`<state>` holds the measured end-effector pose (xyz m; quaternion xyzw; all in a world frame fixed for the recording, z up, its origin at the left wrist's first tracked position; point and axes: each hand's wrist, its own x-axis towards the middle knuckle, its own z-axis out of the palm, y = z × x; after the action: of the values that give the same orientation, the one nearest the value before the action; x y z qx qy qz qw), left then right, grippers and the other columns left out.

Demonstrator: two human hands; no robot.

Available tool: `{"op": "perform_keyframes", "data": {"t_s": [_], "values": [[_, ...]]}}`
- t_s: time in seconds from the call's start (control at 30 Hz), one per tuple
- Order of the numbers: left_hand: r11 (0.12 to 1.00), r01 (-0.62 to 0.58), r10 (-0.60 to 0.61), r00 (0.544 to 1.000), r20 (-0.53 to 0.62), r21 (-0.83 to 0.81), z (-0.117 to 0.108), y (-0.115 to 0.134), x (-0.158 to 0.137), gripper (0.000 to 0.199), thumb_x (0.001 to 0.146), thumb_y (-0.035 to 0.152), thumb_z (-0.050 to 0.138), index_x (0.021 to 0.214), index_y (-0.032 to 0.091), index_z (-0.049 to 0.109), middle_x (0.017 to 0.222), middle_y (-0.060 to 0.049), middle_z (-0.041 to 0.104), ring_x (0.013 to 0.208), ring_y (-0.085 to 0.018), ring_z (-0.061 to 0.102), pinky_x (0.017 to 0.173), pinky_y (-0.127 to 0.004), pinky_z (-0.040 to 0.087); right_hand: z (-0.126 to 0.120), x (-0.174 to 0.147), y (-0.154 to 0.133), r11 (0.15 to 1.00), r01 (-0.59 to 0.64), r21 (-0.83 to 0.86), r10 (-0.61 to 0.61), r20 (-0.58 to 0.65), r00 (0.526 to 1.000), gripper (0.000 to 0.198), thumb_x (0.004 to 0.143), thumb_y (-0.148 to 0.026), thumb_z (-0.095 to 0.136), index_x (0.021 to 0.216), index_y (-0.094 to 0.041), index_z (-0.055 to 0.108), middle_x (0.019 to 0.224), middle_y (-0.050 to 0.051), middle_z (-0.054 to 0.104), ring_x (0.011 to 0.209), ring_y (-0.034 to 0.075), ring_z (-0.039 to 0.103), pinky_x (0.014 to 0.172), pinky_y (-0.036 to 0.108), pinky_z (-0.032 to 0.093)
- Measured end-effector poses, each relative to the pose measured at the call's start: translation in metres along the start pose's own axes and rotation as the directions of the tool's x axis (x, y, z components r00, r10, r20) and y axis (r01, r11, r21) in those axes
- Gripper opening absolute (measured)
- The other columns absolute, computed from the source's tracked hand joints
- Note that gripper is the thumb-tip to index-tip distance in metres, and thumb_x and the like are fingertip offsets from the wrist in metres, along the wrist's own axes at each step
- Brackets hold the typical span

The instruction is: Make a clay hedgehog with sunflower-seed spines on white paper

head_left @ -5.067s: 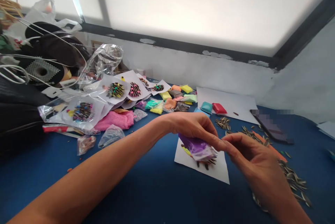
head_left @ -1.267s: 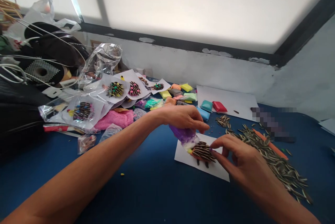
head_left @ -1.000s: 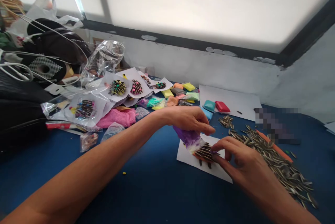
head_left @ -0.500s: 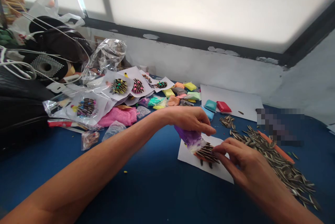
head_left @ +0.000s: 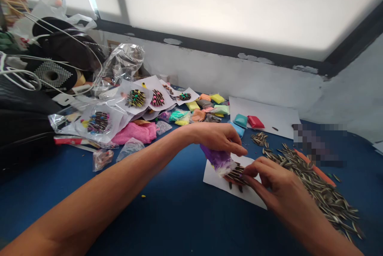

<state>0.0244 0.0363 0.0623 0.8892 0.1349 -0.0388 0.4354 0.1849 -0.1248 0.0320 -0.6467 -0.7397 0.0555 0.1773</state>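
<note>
My left hand (head_left: 218,135) is closed around a clear bag of purple clay (head_left: 216,158), held over a sheet of white paper (head_left: 213,181). On that sheet sits a small figure covered in striped sunflower seeds (head_left: 236,174), with an orange base and two dark feet at its near side. The bag hides part of it. My right hand (head_left: 265,178) is closed in a pinch at the figure's right side. A tiny purple piece of clay (head_left: 241,176) shows at its fingertips, by the seed tips.
Loose sunflower seeds (head_left: 317,184) are spread at the right around an orange strip (head_left: 315,168). Wrapped clay packets (head_left: 198,115) lie behind my left hand. Finished seed figures (head_left: 136,98) on paper, a pink cloth (head_left: 134,132) and a black speaker (head_left: 52,75) stand at the left.
My right fingertips have shifted very slightly left against the seeds. The purple bag has moved only a little, over the figure; all else is still.
</note>
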Motion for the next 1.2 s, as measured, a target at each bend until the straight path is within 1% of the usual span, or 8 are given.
{"op": "perform_keyframes", "data": {"t_s": [0.23,0.43,0.57,0.73,0.83,0.97,1.1,1.2], "values": [[1.0,-0.007,0.007,1.0,0.019,-0.014,0.0,0.002,0.0,0.036,0.09,0.047,0.051,0.087,0.015,0.067,0.072,0.001,0.054,0.061,-0.008,0.041,0.057,-0.022,0.033,0.003,0.001,0.0,1.0,0.004,-0.021,-0.004,-0.023,1.0,0.024,0.092,-0.037,0.053,0.074,-0.024,0.063,0.074,0.0,0.062,0.051,0.011,0.051,0.049,0.026,0.04],[1.0,-0.017,0.016,0.999,0.052,0.011,0.0,0.005,0.0,0.031,0.089,0.04,0.051,0.089,0.016,0.071,0.07,0.002,0.054,0.06,-0.008,0.041,0.056,-0.022,0.031,0.004,0.001,0.001,1.0,0.0,-0.024,0.0,-0.011,1.0,0.023,0.092,-0.038,0.053,0.077,-0.025,0.064,0.077,0.001,0.064,0.054,0.012,0.054,0.052,0.026,0.043],[1.0,-0.028,0.029,0.994,0.105,-0.015,0.002,0.004,0.002,0.026,0.087,0.032,0.054,0.089,0.016,0.074,0.069,0.002,0.054,0.061,-0.008,0.042,0.055,-0.021,0.032,0.003,0.001,0.002,1.0,0.007,-0.029,-0.008,-0.023,1.0,0.026,0.091,-0.042,0.053,0.075,-0.024,0.063,0.076,0.002,0.064,0.055,0.013,0.055,0.05,0.026,0.042],[0.996,-0.068,0.076,0.982,0.175,-0.055,0.007,0.004,0.006,0.024,0.086,0.026,0.055,0.092,0.015,0.076,0.072,0.002,0.059,0.062,-0.008,0.044,0.061,-0.02,0.037,0.003,0.001,0.002,0.999,0.003,-0.039,-0.005,-0.035,0.999,0.025,0.091,-0.042,0.053,0.076,-0.024,0.064,0.076,0.001,0.064,0.055,0.013,0.056,0.05,0.026,0.042],[0.995,-0.086,0.092,0.979,0.181,-0.046,0.009,0.005,0.007,0.024,0.086,0.025,0.056,0.093,0.016,0.076,0.072,0.002,0.06,0.064,-0.008,0.046,0.063,-0.02,0.038,0.003,0.0,0.002,0.999,-0.002,-0.032,0.001,-0.04,0.999,0.024,0.091,-0.042,0.053,0.078,-0.024,0.064,0.075,0.001,0.063,0.055,0.013,0.057,0.051,0.026,0.042],[0.997,-0.081,0.083,0.976,0.202,-0.018,0.011,0.007,0.007,0.024,0.086,0.022,0.054,0.093,0.017,0.076,0.074,0.002,0.061,0.07,-0.01,0.05,0.064,-0.02,0.039,0.004,0.0,0.003,1.0,-0.008,-0.027,0.007,-0.035,0.999,0.023,0.091,-0.04,0.054,0.078,-0.024,0.064,0.074,0.0,0.063,0.053,0.012,0.055,0.05,0.025,0.042],[0.994,-0.112,0.107,0.969,0.221,0.009,0.012,0.005,0.008,0.025,0.087,0.023,0.053,0.095,0.016,0.075,0.079,0.001,0.065,0.073,-0.01,0.053,0.065,-0.02,0.04,0.004,0.0,0.005,1.0,-0.012,-0.013,0.012,-0.005,1.0,0.025,0.092,-0.039,0.052,0.077,-0.024,0.064,0.075,0.001,0.063,0.054,0.012,0.056,0.051,0.025,0.042],[0.991,-0.129,0.117,0.968,0.222,0.04,0.013,0.003,0.009,0.027,0.088,0.023,0.052,0.098,0.014,0.074,0.083,-0.001,0.068,0.075,-0.012,0.055,0.065,-0.021,0.041,0.003,0.0,0.004,1.0,-0.017,-0.017,0.017,-0.006,1.0,0.024,0.092,-0.038,0.052,0.076,-0.024,0.064,0.075,0.001,0.063,0.055,0.012,0.057,0.051,0.025,0.042]]}}
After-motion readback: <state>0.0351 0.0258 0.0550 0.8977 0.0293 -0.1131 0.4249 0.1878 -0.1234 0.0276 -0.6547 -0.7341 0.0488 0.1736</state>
